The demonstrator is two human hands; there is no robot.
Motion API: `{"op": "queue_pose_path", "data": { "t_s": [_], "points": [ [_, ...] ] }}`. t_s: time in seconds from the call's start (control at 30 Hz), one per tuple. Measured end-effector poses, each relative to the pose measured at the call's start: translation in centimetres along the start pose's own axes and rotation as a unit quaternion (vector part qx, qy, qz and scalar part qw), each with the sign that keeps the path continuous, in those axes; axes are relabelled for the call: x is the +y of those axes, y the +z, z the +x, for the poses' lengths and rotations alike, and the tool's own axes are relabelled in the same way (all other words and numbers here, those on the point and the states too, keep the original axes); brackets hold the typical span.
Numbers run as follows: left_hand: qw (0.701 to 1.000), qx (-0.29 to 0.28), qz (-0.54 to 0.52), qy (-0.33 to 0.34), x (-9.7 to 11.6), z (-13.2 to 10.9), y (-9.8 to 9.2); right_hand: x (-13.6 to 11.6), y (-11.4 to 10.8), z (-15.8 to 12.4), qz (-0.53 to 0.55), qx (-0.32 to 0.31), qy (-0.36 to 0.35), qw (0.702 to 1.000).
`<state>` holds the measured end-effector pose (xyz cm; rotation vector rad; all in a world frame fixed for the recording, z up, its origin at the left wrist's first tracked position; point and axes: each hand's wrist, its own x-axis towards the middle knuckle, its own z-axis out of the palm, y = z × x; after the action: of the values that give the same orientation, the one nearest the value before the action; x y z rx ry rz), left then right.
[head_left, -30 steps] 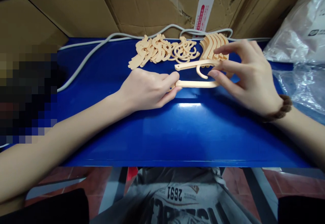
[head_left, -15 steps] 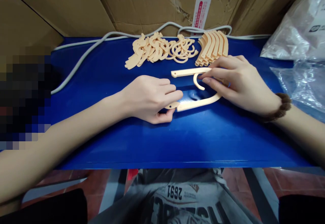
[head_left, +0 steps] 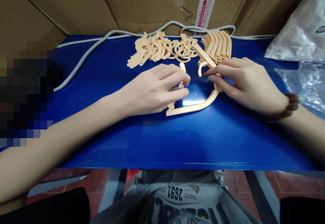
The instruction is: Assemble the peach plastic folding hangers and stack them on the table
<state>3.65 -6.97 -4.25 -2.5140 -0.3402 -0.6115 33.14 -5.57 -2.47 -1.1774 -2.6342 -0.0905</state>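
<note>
My right hand point(head_left: 242, 81) pinches the middle joint of a cream plastic folding hanger. Its small hook point(head_left: 200, 68) curves out to the left of my fingertips. One hanger arm point(head_left: 204, 55) points up and left; the other, curved arm point(head_left: 195, 108) sweeps down and left across the tabletop. My left hand point(head_left: 158, 90) has its fingers curled round a small curved cream plastic piece point(head_left: 182, 67), close to the lower arm's free end. Most of that piece is hidden by the fingers.
Behind my hands lie a pile of flat cream pieces point(head_left: 148, 47), a heap of hooks point(head_left: 185, 49) and a row of hanger arms point(head_left: 219, 46) on the blue table point(head_left: 152, 142). A white cable point(head_left: 86, 51), cardboard boxes point(head_left: 152, 7) and plastic bags point(head_left: 294, 34) border it.
The hanger's upper arm has swung up, away from the lower arm. My left hand has turned over the small piece, which now stands apart from the lower arm's end.
</note>
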Motion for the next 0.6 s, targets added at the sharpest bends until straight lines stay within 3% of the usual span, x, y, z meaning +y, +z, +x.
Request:
{"op": "queue_pose_path", "data": {
  "t_s": [0.27,0.6],
  "points": [
    [0.989,-0.117,-0.054,-0.075,0.47,0.24,-0.25,-0.02,-0.17,-0.1,0.018,-0.009,0.01,1.0],
    [0.993,-0.1,-0.035,-0.048,0.39,0.34,-0.34,-0.36,0.0,-0.07,0.023,-0.025,0.023,0.999]
  ]
}}
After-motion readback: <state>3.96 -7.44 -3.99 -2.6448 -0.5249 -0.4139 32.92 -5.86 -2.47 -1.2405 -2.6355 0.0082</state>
